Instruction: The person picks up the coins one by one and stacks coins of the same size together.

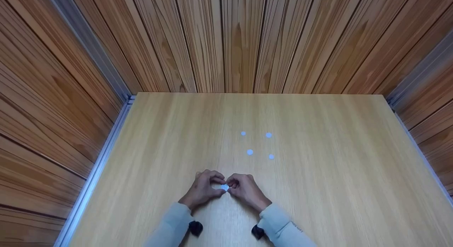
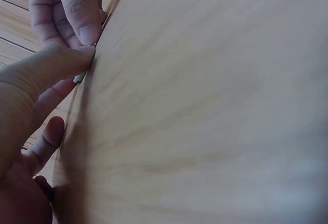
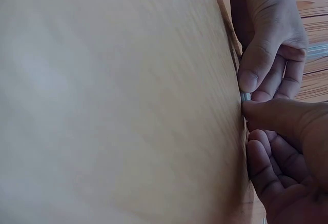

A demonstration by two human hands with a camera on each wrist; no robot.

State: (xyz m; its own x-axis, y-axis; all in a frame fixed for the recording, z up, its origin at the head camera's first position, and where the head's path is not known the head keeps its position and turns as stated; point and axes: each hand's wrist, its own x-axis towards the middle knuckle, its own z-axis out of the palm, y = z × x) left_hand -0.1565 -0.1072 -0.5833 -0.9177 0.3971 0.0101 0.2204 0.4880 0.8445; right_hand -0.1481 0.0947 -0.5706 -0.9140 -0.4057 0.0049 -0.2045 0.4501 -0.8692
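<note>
A small white disc [image 1: 224,187] lies low over the table between my two hands. My left hand [image 1: 206,187] comes in from the left and pinches its edge with curled fingers and thumb. From the right, my right hand [image 1: 247,191] pinches the opposite side, the two hands' fingertips nearly meeting. Only a pale sliver of the disc [image 3: 245,96] shows between the thumbs in the right wrist view. The left wrist view has most of it hidden behind the left thumb [image 2: 77,60].
Farther back on the wooden table [image 1: 336,162] lie several flat white discs, among them a larger one [image 1: 250,152] and a small one [image 1: 243,133]. Wood-plank walls [image 1: 240,41] and a metal rail [image 1: 95,176] border the table.
</note>
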